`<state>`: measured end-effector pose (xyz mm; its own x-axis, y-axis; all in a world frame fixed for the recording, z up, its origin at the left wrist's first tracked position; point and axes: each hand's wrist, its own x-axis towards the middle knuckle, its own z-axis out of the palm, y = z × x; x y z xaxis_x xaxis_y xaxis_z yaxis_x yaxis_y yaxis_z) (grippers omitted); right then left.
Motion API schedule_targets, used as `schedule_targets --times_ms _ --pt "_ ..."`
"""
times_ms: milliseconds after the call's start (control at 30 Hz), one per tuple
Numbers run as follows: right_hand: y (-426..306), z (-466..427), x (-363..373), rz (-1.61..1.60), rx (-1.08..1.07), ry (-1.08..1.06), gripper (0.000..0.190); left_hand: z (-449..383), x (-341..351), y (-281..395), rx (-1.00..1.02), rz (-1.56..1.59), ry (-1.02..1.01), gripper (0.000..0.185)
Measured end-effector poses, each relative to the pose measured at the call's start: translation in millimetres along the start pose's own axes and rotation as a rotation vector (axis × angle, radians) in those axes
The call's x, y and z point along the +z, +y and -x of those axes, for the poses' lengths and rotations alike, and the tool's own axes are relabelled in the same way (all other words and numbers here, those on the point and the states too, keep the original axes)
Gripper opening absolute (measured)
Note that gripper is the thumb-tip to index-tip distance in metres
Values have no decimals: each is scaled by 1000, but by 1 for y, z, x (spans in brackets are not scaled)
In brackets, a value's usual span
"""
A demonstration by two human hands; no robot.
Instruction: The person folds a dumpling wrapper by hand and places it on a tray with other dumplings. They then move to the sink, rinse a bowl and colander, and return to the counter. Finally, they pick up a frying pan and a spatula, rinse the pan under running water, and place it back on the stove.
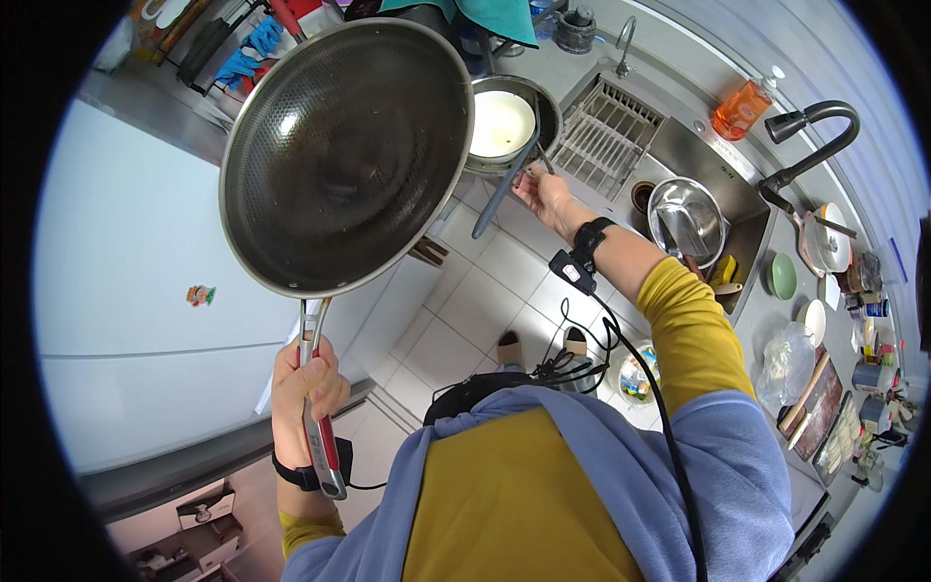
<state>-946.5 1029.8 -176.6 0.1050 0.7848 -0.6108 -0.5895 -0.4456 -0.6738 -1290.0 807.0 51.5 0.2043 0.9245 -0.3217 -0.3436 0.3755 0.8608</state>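
My left hand grips the red and steel handle of a large dark frying pan. The pan is raised in front of the refrigerator, its inner face with a honeycomb texture turned towards me. My right hand reaches to the near rim of a metal pot, fingers curled beside a thin brown handle-like piece. Whether it holds that piece is unclear. A pale bowl sits within the pot's rim. Across them slants a long grey handle, close to my right fingertips.
A white refrigerator stands left. Right of the pot are a dish rack and a sink with a steel bowl, under a dark faucet. Cables hang near my feet, beside a waste bin. Rolling pins lie on the right counter.
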Motion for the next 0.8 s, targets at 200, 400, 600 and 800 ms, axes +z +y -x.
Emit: schedule_targets --times_ms 200,400,600,800 --pt "3 -23 -1 -11 -87 38 21 1 3 1 -11 21 -1 13" --pt "6 -35 3 42 -116 77 21 -5 5 1 -20 49 -49 11" --pt "4 -32 2 58 -144 93 21 -7 10 3 -40 44 -79 10" --pt "11 -30 6 78 -202 127 21 -7 17 3 -74 34 -90 9"
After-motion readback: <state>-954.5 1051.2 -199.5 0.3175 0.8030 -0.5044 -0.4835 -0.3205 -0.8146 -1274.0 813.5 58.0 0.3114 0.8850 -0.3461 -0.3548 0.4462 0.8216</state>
